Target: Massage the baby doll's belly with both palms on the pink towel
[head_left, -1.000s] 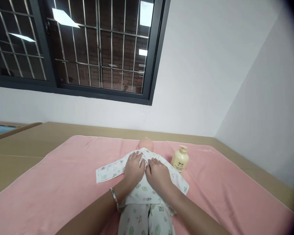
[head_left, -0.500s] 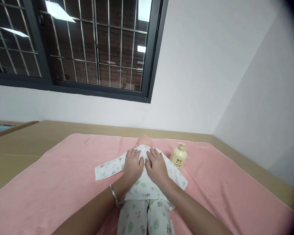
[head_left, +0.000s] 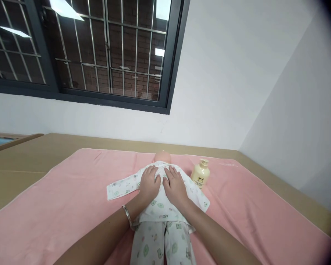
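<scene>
Cotton-clad doll (head_left: pixel 161 217) lies head away, lengthwise.

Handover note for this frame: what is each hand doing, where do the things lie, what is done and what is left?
Left hand: flat, palm down on the doll's chest, no grip on anything.
Right hand: the same, beside the left, fingers toward the collar.
Doll: on its back on the pink towel, head away from the person, dressed in a printed top and trousers.
Pump bottle: upright on the towel, right of the doll.
Done: top and trousers are on.
Left: whether the top is fastened is hidden under the hands.
</scene>
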### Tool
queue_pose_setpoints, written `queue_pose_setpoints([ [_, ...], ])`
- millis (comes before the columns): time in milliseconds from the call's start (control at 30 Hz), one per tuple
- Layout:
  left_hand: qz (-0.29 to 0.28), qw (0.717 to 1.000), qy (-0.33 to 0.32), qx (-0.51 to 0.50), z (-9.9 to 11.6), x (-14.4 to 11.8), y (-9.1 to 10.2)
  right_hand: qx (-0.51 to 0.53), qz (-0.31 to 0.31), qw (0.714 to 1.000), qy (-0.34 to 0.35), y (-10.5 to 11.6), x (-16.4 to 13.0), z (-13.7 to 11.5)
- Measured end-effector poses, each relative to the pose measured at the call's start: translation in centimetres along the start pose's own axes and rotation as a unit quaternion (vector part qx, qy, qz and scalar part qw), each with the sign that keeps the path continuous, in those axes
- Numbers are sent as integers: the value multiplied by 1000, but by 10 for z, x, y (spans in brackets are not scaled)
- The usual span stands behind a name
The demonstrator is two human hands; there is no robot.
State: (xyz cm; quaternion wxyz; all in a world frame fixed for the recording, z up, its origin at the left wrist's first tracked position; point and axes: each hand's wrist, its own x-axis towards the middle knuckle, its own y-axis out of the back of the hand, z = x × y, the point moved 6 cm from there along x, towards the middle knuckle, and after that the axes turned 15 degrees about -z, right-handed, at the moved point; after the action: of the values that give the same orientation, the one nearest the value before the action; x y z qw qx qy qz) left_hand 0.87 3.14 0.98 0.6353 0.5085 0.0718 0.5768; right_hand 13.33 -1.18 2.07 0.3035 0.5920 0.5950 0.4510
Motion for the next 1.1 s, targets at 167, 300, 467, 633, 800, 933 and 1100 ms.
queue_pose_setpoints([
  [167, -7, 1000, 0, -3, 3, -1, 3, -6, 0, 1000, 3, -2, 0, 1],
  [300, -6, 1000, -3, -4, 4, 0, 4, -3, 4, 1000, 8, -1, 0, 1],
  [467, -4, 1000, 1, -7, 3, 0, 4, -1, 3, 1000, 9, 0, -1, 1],
  [633, -1, 1000, 4, -13, 4, -1, 5, -2, 5, 1000, 12, 0, -2, 1],
  [800, -5, 1000, 3, -14, 5, -2, 6, -1, 2, 1000, 10, -1, -1, 3],
  [933, -9, 1000, 3, -13, 4, -1, 5, 1, 0, 1000, 9, -2, -2, 3],
  [1100, 3, 999, -1, 40, 10, -4, 5, -2, -4, 1000, 8, -3, 0, 3],
])
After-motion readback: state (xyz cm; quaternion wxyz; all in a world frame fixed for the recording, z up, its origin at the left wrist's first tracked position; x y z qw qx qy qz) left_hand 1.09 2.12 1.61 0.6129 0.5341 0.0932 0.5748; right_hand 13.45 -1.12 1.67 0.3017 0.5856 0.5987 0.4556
